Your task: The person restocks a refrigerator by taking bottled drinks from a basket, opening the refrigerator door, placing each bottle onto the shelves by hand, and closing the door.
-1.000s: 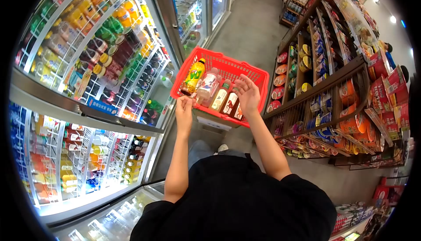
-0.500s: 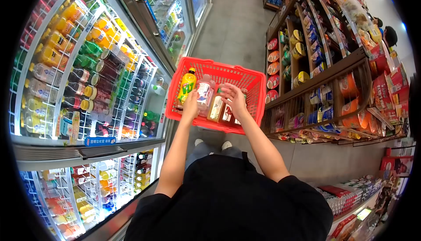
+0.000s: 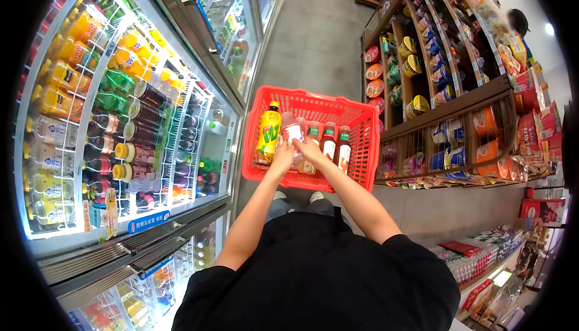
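Observation:
Inside a red plastic shopping basket (image 3: 368, 127) in front of me stand several drink bottles. My left hand (image 3: 282, 157) and my right hand (image 3: 309, 152) meet over a clear bottle with a white and pink label (image 3: 294, 132), fingers closed around its near part. Left of my hands leans a tall yellow bottle (image 3: 269, 133) with a black cap. To the right, a bottle with pale amber contents (image 3: 313, 131) and two darker red-brown bottles (image 3: 344, 149) lie side by side. My fingers cover part of the clear bottle.
An open drinks cooler (image 3: 129, 114) with lit racks of bottles is on the left. Shelves of packaged cup noodles (image 3: 437, 81) line the right. A grey floor aisle (image 3: 319, 23) runs ahead, and a person in a dark cap (image 3: 518, 23) is at the far right.
My right hand has moved left from above the red-brown bottles to the clear bottle, joining my left hand. The basket sits slightly lower and further right in view.

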{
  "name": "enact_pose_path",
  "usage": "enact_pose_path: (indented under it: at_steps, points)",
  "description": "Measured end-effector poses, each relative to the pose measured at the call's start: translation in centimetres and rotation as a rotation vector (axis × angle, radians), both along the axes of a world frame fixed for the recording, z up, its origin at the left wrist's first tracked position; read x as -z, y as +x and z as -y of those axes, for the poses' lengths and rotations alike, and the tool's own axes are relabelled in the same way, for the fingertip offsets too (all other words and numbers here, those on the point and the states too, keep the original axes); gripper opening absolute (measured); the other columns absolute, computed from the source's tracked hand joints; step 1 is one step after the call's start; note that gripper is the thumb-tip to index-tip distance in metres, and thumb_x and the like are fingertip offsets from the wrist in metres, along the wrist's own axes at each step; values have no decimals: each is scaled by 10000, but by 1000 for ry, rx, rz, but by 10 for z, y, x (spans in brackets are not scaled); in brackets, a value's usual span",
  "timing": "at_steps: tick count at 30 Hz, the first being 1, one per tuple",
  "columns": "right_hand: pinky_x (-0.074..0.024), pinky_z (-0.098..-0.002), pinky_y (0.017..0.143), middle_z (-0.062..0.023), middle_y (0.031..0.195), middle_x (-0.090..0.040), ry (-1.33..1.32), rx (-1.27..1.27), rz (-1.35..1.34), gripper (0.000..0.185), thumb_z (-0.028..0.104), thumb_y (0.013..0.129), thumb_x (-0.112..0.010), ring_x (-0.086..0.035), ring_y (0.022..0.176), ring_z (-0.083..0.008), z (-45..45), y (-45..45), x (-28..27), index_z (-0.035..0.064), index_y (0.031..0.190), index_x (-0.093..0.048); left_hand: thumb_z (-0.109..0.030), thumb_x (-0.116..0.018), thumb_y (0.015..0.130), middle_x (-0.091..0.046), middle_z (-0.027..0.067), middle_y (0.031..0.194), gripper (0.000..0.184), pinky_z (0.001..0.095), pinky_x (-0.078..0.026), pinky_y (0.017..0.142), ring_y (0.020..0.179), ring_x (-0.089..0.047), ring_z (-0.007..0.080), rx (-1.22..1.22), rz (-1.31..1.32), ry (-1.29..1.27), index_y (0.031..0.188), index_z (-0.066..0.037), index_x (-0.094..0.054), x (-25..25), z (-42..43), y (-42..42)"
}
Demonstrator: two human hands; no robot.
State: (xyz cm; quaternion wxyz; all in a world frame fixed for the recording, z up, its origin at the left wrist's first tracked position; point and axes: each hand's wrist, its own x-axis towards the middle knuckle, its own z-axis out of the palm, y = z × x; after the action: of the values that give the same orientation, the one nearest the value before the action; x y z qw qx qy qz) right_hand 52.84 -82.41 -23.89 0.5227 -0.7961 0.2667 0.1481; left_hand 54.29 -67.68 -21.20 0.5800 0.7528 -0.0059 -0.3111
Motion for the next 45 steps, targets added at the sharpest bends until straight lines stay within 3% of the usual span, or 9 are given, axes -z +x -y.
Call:
enact_pose_path:
  at_steps: [7,11,13,21,24,31,32,40,45]
  points:
    - [-516,-357,785,-120,1052,-680,281,18,-96,538,432,894,-684,-647,935,-170,4,-13,-27,-9,1195,-617,-196,-597,923,-523,283,1282,487,441,-456,993,1209,-527,373,64,122,139,1331,50,-494,-10,6,-7]
    - [-518,-359,761,-94,1024,-673,401,124,-121,531,442,911,-659,-648,917,-195,8,-24,-52,8,1211,-595,-287,-699,895,-536,248,1292,656,405,-459,1001,1200,-550,309,21,260,98,1388,45,-419,-22,4,-15]
    - [-532,-366,792,-90,1090,-667,666,204,-157,540,447,932,-629,-657,952,-206,9,-35,-68,17,1254,-571,-333,-702,909,-546,195,1302,706,368,-471,990,1202,-550,248,53,17,-369,1423,32,-382,-41,3,-16]
    - [-505,-295,869,-114,1117,-667,601,166,189,480,349,977,-599,-641,1025,-163,22,-61,-94,-32,1266,-557,-429,-464,1041,-575,97,1240,529,293,-459,951,1119,-562,148,-6,-65,-435,1351,0,-469,-72,14,-19]
    - [-497,-304,877,-133,1113,-673,299,22,312,500,353,966,-611,-639,1023,-167,22,-68,-135,-44,1265,-548,-511,-409,1033,-584,100,1139,568,302,-446,899,1065,-546,153,-138,107,-429,1280,-8,-502,-80,33,-27]
    - [-442,-311,936,-110,1151,-634,252,36,554,419,330,1004,-544,-580,1052,-158,37,-87,-129,-16,1241,-539,-480,-352,1059,-563,91,1167,558,322,-429,938,1077,-528,161,-324,196,-586,1335,-10,-474,-112,72,-64]
    - [-382,-396,1020,-215,1223,-584,279,-6,524,549,440,1004,-485,-542,1172,-298,45,-90,-122,-31,1285,-500,-480,-352,1059,-563,91,1167,558,322,-429,938,1077,-528,161,-332,200,-582,1335,-10,-474,-118,79,-71]
    - [-359,-338,1037,-161,1302,-534,391,3,573,576,403,1076,-262,-509,1171,-244,71,-126,-150,-44,1390,-444,-455,-321,1073,-577,121,1243,568,321,-430,979,1147,-546,179,-421,271,-593,1313,33,-484,-128,107,-118]
    - [-385,-315,993,-128,1253,-567,509,-116,687,587,437,1070,-262,-522,1113,-203,58,-141,-161,-3,1414,-442,-458,-317,1072,-565,114,1279,570,319,-433,986,1151,-556,180,-579,285,-706,1375,7,-449,-144,106,-153]
